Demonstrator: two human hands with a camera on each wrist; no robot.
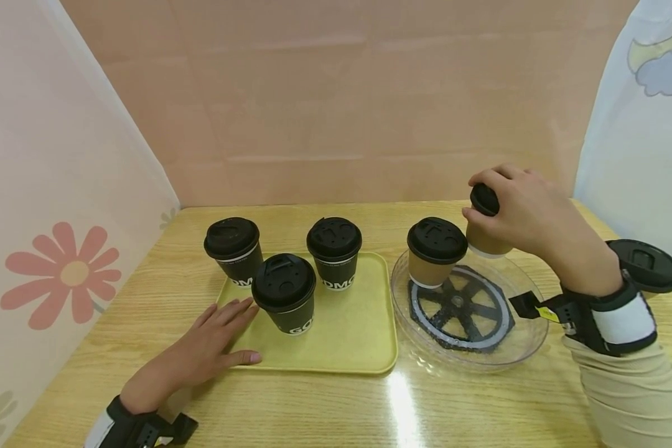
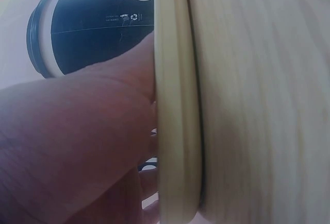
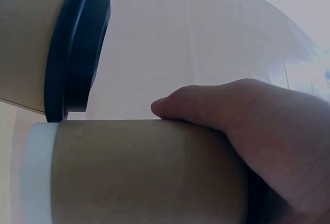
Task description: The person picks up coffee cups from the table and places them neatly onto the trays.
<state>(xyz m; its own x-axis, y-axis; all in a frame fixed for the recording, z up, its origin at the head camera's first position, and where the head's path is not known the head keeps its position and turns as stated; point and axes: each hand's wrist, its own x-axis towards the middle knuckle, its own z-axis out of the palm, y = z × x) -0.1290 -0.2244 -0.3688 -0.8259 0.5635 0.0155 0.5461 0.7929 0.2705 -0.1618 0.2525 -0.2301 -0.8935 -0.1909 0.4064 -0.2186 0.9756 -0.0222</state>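
My right hand [image 1: 529,208] grips a brown paper cup [image 1: 484,244] with a black lid from above, over the back of a clear round dish [image 1: 521,359]. In the right wrist view the held cup [image 3: 144,172] lies close beside another cup's lid [image 3: 77,54]. That brown cup [image 1: 425,272] stands inside the dish, at its left side. My left hand [image 1: 207,348] rests with extended fingers on the left front corner of a yellow tray [image 1: 353,348]. Nearest to it is a black lidded cup [image 1: 292,316]; two more black cups, left [image 1: 241,264] and right [image 1: 336,269], stand behind.
Another black-lidded cup [image 1: 644,266] stands at the far right, partly behind my right wrist. A dark spoked pattern [image 1: 459,308] shows in the dish. The wooden table [image 1: 313,410] meets a pink backdrop [image 1: 313,124] at the back and white printed sheets at both sides.
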